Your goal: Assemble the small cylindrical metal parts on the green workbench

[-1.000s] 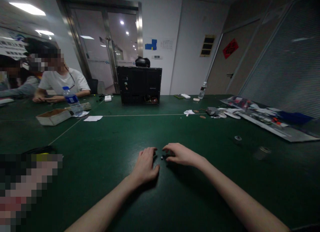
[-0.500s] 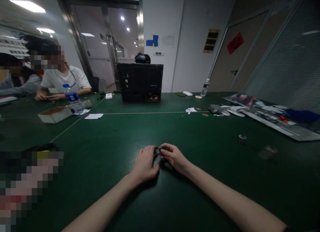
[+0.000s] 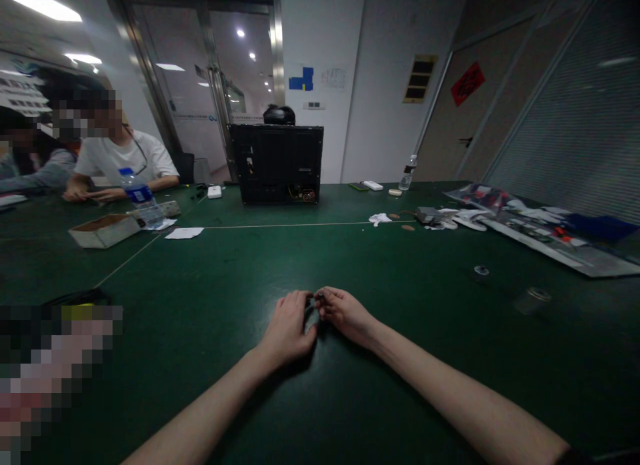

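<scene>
Over the green table [image 3: 240,265], my left hand [image 3: 287,328] curls around a small greyish object [image 3: 311,316], its thumb on the near side and fingers on the far side. Most of that object is hidden, so its kind cannot be made out. My right hand [image 3: 347,316] is close beside it, with thumb and fingertips pinched on a tiny dark piece [image 3: 321,295]. Both hands' fingertips nearly meet. To the right stand a short metallic cylinder [image 3: 534,301] and a smaller round metal part [image 3: 481,271], apart from both hands.
A black-backed monitor-like box [image 3: 280,161] stands at the far side. On the left are an open box [image 3: 105,231], a water bottle [image 3: 141,198] and a seated person [image 3: 127,155]. A cluttered board [image 3: 560,248] lies at the right, with another bottle [image 3: 407,174] behind.
My right hand has turned slightly, and the dark piece at its fingertips now shows. My left hand keeps its hold. The view has shifted a little.
</scene>
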Available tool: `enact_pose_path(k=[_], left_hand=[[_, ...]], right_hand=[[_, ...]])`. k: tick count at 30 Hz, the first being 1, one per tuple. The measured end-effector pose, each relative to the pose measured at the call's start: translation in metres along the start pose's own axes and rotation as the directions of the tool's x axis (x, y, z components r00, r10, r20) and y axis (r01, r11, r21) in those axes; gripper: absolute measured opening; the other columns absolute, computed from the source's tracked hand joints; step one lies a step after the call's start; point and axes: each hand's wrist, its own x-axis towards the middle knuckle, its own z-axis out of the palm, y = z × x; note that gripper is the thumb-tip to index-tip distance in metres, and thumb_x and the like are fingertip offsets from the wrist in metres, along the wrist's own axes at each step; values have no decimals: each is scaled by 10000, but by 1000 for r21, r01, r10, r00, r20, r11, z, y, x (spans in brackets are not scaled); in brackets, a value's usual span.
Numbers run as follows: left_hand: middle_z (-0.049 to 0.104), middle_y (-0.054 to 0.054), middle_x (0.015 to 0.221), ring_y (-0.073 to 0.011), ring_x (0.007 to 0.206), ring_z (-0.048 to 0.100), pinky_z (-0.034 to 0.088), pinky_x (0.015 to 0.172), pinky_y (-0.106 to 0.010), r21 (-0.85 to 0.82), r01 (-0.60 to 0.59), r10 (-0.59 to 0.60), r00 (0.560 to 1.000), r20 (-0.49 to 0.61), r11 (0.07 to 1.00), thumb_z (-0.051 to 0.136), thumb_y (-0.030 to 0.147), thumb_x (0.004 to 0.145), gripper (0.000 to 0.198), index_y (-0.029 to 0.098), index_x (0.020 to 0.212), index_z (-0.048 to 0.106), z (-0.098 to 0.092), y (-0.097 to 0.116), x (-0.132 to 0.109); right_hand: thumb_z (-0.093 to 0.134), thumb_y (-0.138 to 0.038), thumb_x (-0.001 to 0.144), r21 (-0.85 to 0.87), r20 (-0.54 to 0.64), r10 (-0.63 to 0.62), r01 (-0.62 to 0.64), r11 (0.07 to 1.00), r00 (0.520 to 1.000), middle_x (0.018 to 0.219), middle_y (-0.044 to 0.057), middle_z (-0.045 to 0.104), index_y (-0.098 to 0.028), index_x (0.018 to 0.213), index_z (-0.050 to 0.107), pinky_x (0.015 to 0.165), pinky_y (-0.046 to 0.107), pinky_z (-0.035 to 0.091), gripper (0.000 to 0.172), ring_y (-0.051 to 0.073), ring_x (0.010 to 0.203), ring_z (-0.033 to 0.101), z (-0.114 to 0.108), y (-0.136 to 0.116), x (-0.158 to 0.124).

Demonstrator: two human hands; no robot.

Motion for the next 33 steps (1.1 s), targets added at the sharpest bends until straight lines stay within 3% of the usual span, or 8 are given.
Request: enact_pose_path(k=[16, 21, 33], left_hand=[[565, -104, 1071, -272, 1025, 517, 385, 905, -416, 11, 17, -18, 1000, 8, 1000, 523, 255, 789, 333, 178, 1110, 479, 0, 1, 0], [566, -103, 1058, -269, 1010, 520, 386, 893, -411, 13, 12, -12, 1000, 5, 1000, 515, 269, 800, 299, 180, 1084, 488, 0, 0, 0], [566, -103, 1070, -273, 1022, 517, 385, 898, -415, 20, 18, -18, 1000, 8, 1000, 533, 256, 774, 339, 185, 1103, 489, 1, 0, 1]], right_hand=[[760, -195, 673, 35, 27, 17, -17, 999, 1000, 809, 32, 658, -131, 895, 661, 602, 184, 436, 252, 52, 604, 562, 0, -6, -5], [755, -187, 677, 63, 20, 12, -13, 998, 1000, 803, 25, 653, -148, 975, 620, 617, 190, 452, 330, 63, 618, 571, -1, -4, -4], [791, -176, 626, 58, 17, 11, -12, 998, 1000, 789, 14, 643, -138, 860, 643, 616, 181, 445, 280, 57, 627, 566, 2, -6, -6]])
